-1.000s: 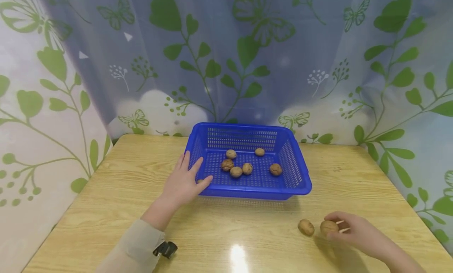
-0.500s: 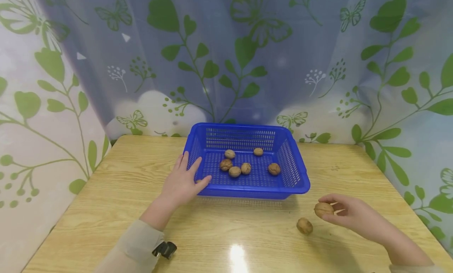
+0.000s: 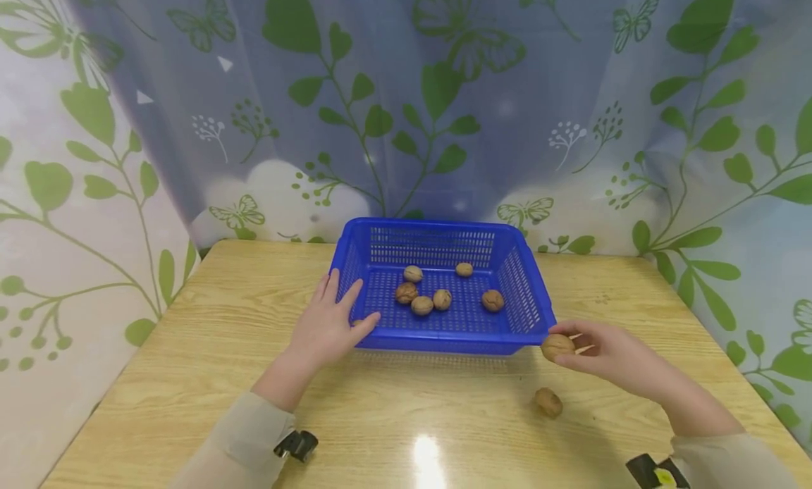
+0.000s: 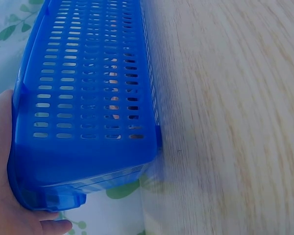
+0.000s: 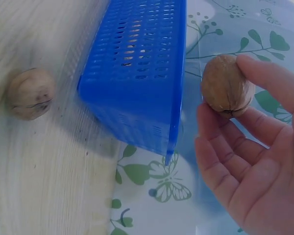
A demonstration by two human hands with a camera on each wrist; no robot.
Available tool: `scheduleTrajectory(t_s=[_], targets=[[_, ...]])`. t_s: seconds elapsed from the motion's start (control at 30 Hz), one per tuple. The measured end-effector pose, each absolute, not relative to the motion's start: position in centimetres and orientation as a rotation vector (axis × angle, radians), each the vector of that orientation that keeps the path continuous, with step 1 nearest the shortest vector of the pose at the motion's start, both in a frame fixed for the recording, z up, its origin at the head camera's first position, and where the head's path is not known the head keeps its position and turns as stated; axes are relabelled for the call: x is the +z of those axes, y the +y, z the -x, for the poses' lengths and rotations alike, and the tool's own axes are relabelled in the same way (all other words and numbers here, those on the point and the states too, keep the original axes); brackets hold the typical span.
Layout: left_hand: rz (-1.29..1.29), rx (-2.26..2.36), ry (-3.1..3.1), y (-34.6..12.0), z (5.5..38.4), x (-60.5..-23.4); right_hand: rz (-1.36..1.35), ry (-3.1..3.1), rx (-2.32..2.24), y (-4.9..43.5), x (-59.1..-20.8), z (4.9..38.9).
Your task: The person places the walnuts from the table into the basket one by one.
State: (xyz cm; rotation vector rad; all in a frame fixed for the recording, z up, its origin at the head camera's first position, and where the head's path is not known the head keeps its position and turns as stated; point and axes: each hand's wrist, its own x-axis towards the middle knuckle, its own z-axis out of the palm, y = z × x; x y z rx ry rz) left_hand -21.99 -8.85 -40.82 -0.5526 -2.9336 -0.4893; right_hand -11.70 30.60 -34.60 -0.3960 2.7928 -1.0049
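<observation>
My right hand [image 3: 612, 351] pinches a brown walnut [image 3: 557, 347] between thumb and fingertips, right by the front right corner of the blue plastic basket [image 3: 444, 342]. In the right wrist view the held walnut [image 5: 225, 83] shows whole, raised off the table beside the basket. My left hand [image 3: 326, 327] rests on the basket's front left corner, its fingers spread along the rim. Inside the basket lie several walnuts, among them a darker walnut [image 3: 407, 293] and a walnut [image 3: 493, 301] near the right wall. One more is partly hidden under my left thumb.
A single loose walnut [image 3: 548, 402] lies on the wooden table [image 3: 380, 418] in front of the basket's right side. Behind the table hangs a curtain [image 3: 406, 122] with leaves and butterflies. Dark wrist straps sit on both sleeves.
My right hand has lifted a walnut from the table and carried it up and left to the basket's front right corner. My left hand has stayed on the rim.
</observation>
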Motion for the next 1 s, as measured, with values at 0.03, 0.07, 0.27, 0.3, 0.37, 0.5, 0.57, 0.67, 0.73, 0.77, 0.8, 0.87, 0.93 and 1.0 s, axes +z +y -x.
scheduleTrajectory(t_s=[0.03, 0.07, 0.27, 0.3, 0.37, 0.5, 0.57, 0.67, 0.73, 0.77, 0.8, 0.87, 0.93, 1.0], targets=[[0.553, -0.491, -2.936, -8.8, 22.0, -40.8, 0.396, 2.792, -1.008, 30.5, -34.5, 12.0], [0.552, -0.491, -2.940, -8.8, 22.0, -40.8, 0.396, 2.788, -1.018, 30.4, -34.4, 12.3], [0.556, -0.492, -2.946, -8.6, 22.0, -40.9, 0.402, 2.774, -1.042, 30.1, -33.9, 13.8], [0.558, -0.494, -2.942, -8.6, 22.0, -40.9, 0.401, 2.772, -1.039, 30.0, -33.9, 14.0], [0.553, -0.501, -2.942, -8.7, 22.0, -41.0, 0.407, 2.769, -1.026, 29.8, -33.9, 14.5], [0.539, -0.509, -2.937, -8.8, 22.0, -41.0, 0.448, 2.761, -1.013, 29.1, -33.7, 15.7], [0.536, -0.509, -2.938, -8.9, 22.0, -40.9, 0.472, 2.757, -1.005, 28.7, -33.6, 16.3], [0.538, -0.506, -2.933, -8.9, 22.0, -40.8, 0.484, 2.762, -0.976, 28.1, -33.5, 17.4], [0.541, -0.502, -2.935, -8.9, 22.0, -40.7, 0.492, 2.761, -0.952, 27.7, -33.4, 18.1], [0.539, -0.503, -2.940, -8.9, 22.0, -40.7, 0.491, 2.757, -0.941, 27.5, -33.3, 18.4], [0.538, -0.500, -2.944, -8.9, 21.9, -40.8, 0.497, 2.755, -0.928, 27.3, -33.3, 18.7], [0.534, -0.492, -2.953, -8.9, 21.9, -40.9, 0.511, 2.741, -0.918, 26.9, -33.3, 19.4], [0.532, -0.489, -2.955, -8.9, 21.9, -40.9, 0.538, 2.718, -0.926, 26.6, -33.2, 20.0], [0.530, -0.485, -2.945, -8.9, 22.0, -40.8, 0.571, 2.698, -0.939, 26.4, -33.1, 20.8]])
